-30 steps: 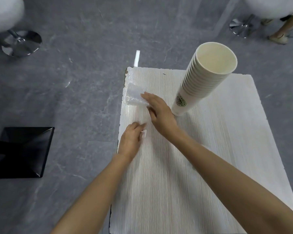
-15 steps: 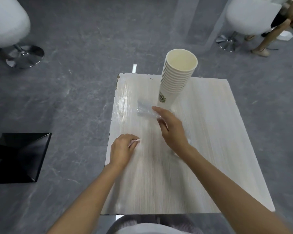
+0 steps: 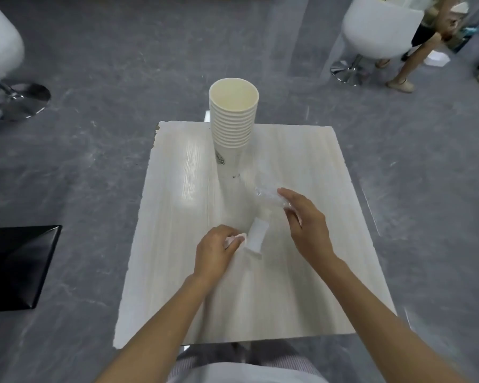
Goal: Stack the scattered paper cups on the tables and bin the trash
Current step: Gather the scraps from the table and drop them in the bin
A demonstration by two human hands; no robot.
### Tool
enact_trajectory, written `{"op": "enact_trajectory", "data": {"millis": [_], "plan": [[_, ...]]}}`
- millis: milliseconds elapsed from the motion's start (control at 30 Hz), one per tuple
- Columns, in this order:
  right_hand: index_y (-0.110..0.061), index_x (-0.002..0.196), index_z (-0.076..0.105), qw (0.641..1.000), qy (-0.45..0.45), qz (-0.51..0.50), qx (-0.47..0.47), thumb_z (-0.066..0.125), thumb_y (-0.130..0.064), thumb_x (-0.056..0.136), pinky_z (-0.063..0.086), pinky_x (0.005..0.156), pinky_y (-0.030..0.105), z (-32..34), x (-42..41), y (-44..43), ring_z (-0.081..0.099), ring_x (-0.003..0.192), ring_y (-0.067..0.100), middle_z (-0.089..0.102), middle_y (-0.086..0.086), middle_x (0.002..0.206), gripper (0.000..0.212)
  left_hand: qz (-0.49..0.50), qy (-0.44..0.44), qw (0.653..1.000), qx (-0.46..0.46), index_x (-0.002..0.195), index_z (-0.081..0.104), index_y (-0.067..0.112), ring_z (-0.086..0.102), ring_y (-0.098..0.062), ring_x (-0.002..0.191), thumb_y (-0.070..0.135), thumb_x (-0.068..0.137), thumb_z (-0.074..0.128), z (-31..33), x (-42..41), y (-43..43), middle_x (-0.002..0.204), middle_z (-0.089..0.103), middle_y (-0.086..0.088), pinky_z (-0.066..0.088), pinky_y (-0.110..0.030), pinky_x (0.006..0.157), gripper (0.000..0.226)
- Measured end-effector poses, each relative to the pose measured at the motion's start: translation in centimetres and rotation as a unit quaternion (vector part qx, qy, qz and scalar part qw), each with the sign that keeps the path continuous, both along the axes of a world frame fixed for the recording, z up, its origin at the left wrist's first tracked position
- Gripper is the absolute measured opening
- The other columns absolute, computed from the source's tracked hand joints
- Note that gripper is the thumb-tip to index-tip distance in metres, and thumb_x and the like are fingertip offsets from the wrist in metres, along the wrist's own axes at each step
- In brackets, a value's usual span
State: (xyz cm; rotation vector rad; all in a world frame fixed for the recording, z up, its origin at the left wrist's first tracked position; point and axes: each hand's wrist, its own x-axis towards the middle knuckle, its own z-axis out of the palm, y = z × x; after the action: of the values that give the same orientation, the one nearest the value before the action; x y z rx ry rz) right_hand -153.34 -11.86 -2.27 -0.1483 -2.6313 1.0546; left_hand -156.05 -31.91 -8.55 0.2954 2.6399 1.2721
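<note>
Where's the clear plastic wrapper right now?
Head view: the plastic wrapper is in the right hand grip, over the middle of the table, just right of the cup stack base.

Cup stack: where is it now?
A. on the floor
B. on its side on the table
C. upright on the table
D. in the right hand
C: the cup stack stands upright, open end up, near the far edge of the table.

perhaps a café or lounge: small table [image 3: 302, 167], white swivel stools [image 3: 376, 31], grey floor [image 3: 122, 64]
</note>
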Motion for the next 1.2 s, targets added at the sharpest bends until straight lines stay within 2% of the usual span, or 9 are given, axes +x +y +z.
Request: {"op": "enact_trajectory", "data": {"millis": [100, 233, 333, 467, 600, 800, 933, 1033, 1200], "plan": [[-0.019, 0.128, 0.057, 0.999, -0.029, 0.007, -0.014, 0.05, -0.001, 0.092, 0.035, 0.098, 0.006, -0.2, 0.5, 2.2, 0.052, 0.119, 0.01, 0.058, -0.004, 0.129, 0.041, 0.014, -0.007, 1.0, -0.002, 0.101, 0.073, 0.014, 0.062, -0.015, 0.097, 0.029, 0.094, 0.065, -0.5, 0.6, 3.1, 0.103, 0.069, 0.003, 0.049, -0.031, 0.08, 0.018], [-0.017, 0.129, 0.056, 0.999, -0.033, 0.031, -0.002, 0.051, -0.001, 0.093, 0.04, 0.102, 0.021, -0.7, 0.4, 5.0, 0.052, 0.121, 0.011, 0.058, -0.002, 0.13, 0.04, 0.048, -0.008, 0.999, -0.003, 0.116, 0.068, 0.012, 0.062, -0.02, 0.106, 0.024, 0.093, 0.065, -1.4, 1.1, 5.8, 0.117, 0.067, -0.002, 0.049, -0.029, 0.086, 0.025], [-0.017, 0.13, 0.056, 0.998, -0.032, 0.048, 0.002, 0.052, -0.001, 0.093, 0.038, 0.103, 0.022, -1.0, -0.2, 6.7, 0.05, 0.12, 0.008, 0.058, -0.002, 0.13, 0.04, 0.068, -0.008, 0.997, -0.029, 0.124, 0.063, 0.009, 0.06, -0.023, 0.109, 0.023, 0.093, 0.065, -1.6, 1.3, 7.1, 0.123, 0.064, -0.004, 0.045, -0.027, 0.084, 0.034], [-0.016, 0.13, 0.056, 0.996, -0.025, 0.08, -0.003, 0.051, -0.001, 0.093, 0.037, 0.104, 0.022, -1.4, -0.9, 8.0, 0.051, 0.122, 0.012, 0.059, -0.001, 0.13, 0.04, 0.099, -0.007, 0.993, -0.056, 0.131, 0.058, 0.01, 0.058, -0.023, 0.113, 0.028, 0.09, 0.069, -1.8, 1.7, 8.1, 0.129, 0.06, -0.005, 0.051, -0.035, 0.089, 0.047], [-0.015, 0.13, 0.055, 0.995, -0.019, 0.102, -0.011, 0.051, -0.003, 0.094, 0.039, 0.106, 0.028, -1.7, -1.2, 8.8, 0.053, 0.123, 0.016, 0.059, 0.001, 0.13, 0.038, 0.118, -0.031, 0.99, -0.071, 0.137, 0.053, 0.012, 0.052, -0.023, 0.118, 0.028, 0.091, 0.068, -1.8, 2.1, 8.9, 0.134, 0.056, -0.006, 0.045, -0.031, 0.092, 0.052], [-0.016, 0.13, 0.055, 0.991, -0.025, 0.128, -0.03, 0.051, -0.004, 0.095, 0.04, 0.107, 0.033, -1.8, -1.4, 9.0, 0.052, 0.123, 0.016, 0.058, 0.0, 0.131, 0.038, 0.146, -0.05, 0.987, -0.04, 0.136, 0.053, 0.007, 0.056, -0.028, 0.112, 0.02, 0.086, 0.074, -1.8, 2.3, 9.1, 0.124, 0.06, -0.013, 0.045, -0.032, 0.094, 0.056], [-0.02, 0.13, 0.054, 0.988, -0.028, 0.146, -0.033, 0.05, -0.005, 0.095, 0.039, 0.108, 0.033, -1.5, -1.7, 8.1, 0.051, 0.124, 0.015, 0.055, -0.005, 0.13, 0.039, 0.167, -0.038, 0.985, -0.013, 0.132, 0.057, 0.005, 0.061, -0.021, 0.106, 0.016, 0.087, 0.073, -1.2, 3.3, 8.3, 0.12, 0.065, -0.007, 0.041, -0.017, 0.083, 0.049], [-0.018, 0.131, 0.055, 0.984, -0.03, 0.172, -0.033, 0.05, -0.004, 0.095, 0.04, 0.108, 0.036, -1.2, -2.0, 6.3, 0.052, 0.124, 0.017, 0.057, -0.003, 0.131, 0.038, 0.204, -0.013, 0.979, -0.004, 0.123, 0.062, 0.003, 0.056, -0.015, 0.094, 0.014, 0.089, 0.07, -0.3, 4.2, 7.0, 0.107, 0.061, 0.002, 0.034, -0.003, 0.071, 0.037], [-0.015, 0.13, 0.055, 0.968, -0.034, 0.246, -0.045, 0.049, -0.005, 0.096, 0.041, 0.107, 0.035, -0.4, -2.0, 1.2, 0.052, 0.123, 0.016, 0.058, 0.0, 0.131, 0.036, 0.276, 0.012, 0.961, -0.006, 0.123, 0.062, 0.007, 0.049, -0.016, 0.097, 0.014, 0.091, 0.068, 0.2, 5.9, 2.6, 0.114, 0.062, -0.003, 0.028, -0.008, 0.073, 0.033]]}}
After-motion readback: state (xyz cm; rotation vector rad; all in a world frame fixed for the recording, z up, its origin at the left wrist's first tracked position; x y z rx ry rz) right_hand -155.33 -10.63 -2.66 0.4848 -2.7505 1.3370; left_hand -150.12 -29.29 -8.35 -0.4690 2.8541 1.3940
